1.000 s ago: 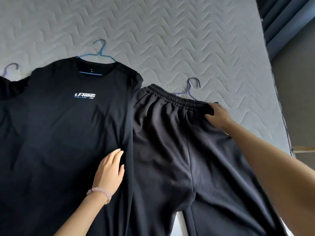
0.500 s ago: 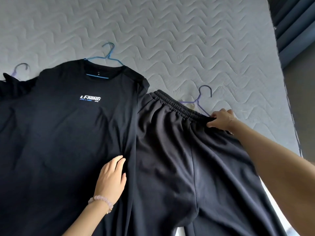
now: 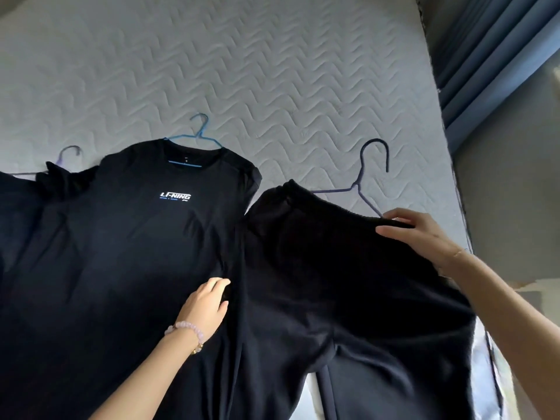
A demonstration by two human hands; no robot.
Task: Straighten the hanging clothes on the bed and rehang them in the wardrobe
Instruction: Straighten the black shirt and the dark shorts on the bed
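Observation:
A black T-shirt with a small white logo lies flat on the bed on a blue hanger. To its right lie black trousers on a dark purple hanger. My left hand rests flat where the shirt's edge meets the trousers, fingers straight. My right hand lies on the right end of the trousers' waistband with fingers spread and fairly straight. A third dark garment on a lilac hanger shows at the far left, cut off by the frame.
The grey quilted mattress stretches bare behind the clothes. Its right edge runs close to my right hand. Blue curtains hang at the upper right, with floor beyond the bed.
My right hand has let go of its pinch on the waistband's right end and now lies on it with fingers spread. More of the purple hanger shows. My left hand has stayed put.

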